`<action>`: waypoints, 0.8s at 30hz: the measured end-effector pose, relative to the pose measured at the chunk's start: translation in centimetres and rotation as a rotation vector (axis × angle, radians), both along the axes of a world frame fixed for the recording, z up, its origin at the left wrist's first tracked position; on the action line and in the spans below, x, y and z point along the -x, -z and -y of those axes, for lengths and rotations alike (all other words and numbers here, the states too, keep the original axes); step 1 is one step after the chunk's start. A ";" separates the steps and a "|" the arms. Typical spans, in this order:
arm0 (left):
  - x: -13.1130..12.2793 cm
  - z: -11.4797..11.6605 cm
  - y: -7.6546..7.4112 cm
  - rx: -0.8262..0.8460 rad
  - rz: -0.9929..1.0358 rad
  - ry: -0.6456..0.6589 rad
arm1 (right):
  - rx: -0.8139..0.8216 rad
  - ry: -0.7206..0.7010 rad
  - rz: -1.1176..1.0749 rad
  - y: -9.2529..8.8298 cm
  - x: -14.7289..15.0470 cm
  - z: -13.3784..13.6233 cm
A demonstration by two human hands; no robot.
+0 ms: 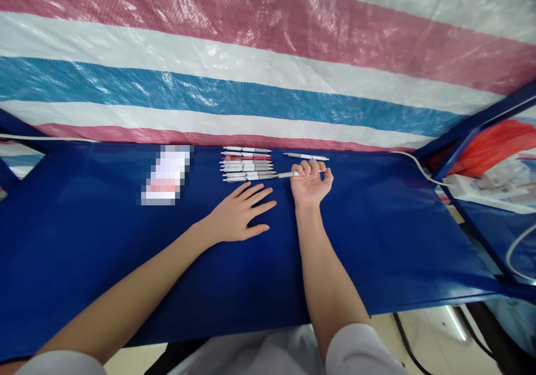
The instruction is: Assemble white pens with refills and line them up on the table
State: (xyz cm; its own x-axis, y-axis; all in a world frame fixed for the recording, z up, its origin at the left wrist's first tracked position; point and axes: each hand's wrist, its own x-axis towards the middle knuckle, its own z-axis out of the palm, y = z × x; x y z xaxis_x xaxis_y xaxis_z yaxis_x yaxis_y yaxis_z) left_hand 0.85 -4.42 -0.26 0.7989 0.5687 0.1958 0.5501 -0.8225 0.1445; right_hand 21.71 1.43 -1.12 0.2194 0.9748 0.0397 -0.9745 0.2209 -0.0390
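My right hand, palm turned up, has its fingers curled around a white and grey pen. That pen points left, its tip close to a row of pens lying side by side on the blue table. Most of the row is white and grey, with a red pen among them. My left hand lies flat with fingers spread, just below the row, and holds nothing. Beyond my right hand a single pen rests near the table's back edge.
A pixelated flat item lies on the blue table to the left. Striped plastic sheeting hangs behind. At the right are a metal frame post, a white cable and a red plastic bag.
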 end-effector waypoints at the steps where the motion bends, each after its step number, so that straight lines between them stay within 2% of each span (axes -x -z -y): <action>1: 0.0 0.0 0.0 -0.001 0.001 -0.002 | -0.004 -0.005 -0.002 0.0 0.0 0.0; 15: -0.1 0.1 -0.2 -0.003 0.011 0.003 | -0.039 -0.032 0.028 0.1 0.2 0.2; 24: 0.0 0.0 -0.1 0.001 0.027 0.003 | -0.011 0.010 0.055 0.0 0.2 0.2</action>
